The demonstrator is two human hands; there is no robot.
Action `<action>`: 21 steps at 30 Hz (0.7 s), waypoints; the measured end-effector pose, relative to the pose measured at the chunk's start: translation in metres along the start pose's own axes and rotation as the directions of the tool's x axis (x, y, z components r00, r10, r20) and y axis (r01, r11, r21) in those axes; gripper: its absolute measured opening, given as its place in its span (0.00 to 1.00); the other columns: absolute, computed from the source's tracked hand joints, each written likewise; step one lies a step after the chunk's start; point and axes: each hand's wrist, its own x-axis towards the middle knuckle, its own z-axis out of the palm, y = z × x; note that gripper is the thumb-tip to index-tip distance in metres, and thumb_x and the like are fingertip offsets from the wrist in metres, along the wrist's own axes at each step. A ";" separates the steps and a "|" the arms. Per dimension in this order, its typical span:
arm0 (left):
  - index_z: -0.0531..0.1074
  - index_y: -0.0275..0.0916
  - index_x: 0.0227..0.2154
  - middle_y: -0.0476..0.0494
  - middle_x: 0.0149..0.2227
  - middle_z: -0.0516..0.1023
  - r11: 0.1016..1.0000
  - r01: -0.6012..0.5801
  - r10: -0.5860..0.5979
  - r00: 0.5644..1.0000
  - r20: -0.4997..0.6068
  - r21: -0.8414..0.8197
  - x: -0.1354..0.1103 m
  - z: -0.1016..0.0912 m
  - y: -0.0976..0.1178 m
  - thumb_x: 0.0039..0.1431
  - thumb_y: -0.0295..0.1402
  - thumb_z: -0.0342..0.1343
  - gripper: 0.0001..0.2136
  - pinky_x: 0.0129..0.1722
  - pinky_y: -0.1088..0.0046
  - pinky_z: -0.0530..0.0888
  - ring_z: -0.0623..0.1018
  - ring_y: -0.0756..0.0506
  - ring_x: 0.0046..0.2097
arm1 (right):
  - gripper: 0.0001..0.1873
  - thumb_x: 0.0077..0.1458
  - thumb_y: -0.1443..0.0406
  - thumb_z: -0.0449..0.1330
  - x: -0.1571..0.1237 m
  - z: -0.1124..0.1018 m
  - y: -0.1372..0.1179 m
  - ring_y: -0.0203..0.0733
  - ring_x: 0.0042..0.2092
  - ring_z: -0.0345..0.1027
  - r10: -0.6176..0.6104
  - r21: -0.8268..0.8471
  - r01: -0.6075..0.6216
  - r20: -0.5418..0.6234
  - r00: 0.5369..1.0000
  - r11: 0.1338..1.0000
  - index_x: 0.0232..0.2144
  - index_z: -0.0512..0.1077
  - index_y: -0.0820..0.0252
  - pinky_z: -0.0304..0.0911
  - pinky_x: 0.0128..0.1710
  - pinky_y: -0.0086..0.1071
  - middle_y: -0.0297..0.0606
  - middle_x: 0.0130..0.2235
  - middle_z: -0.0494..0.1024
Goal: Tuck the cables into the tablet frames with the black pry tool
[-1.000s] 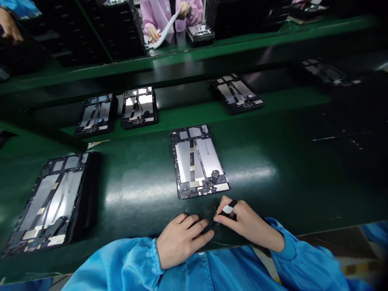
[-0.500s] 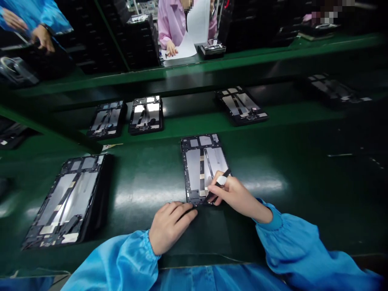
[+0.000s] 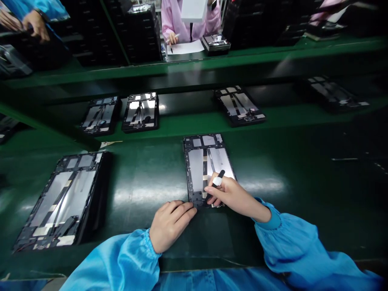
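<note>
Pinched pen-like tool (image 3: 222,173) in right hand (image 3: 226,190) over near end of opened tablet (image 3: 195,169); rested left hand (image 3: 169,225), unclenched, at tablet's near-left corner; seemingly needed steady bracing, light pressure.

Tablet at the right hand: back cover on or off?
Off: on the tablet, silver panels and a dark ribbon strip lie exposed, uncovered.

The left hand (image 3: 171,226) lies palm down, its fingers (image 3: 184,210) slightly curved, pointing to 2 o'clock; the right hand (image 3: 228,193) points to 10 o'clock, pinching.
</note>
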 end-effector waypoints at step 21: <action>0.69 0.38 0.55 0.40 0.47 0.76 0.978 -0.100 0.080 0.990 0.112 0.181 0.007 -0.010 0.006 0.70 0.24 0.42 0.17 0.35 0.69 0.69 0.73 0.44 0.44 | 0.12 0.59 0.56 0.59 -0.007 -0.005 0.005 0.43 0.31 0.79 -0.015 -0.008 0.014 -0.049 0.999 1.000 0.32 0.65 0.58 0.72 0.25 0.29 0.33 0.27 0.75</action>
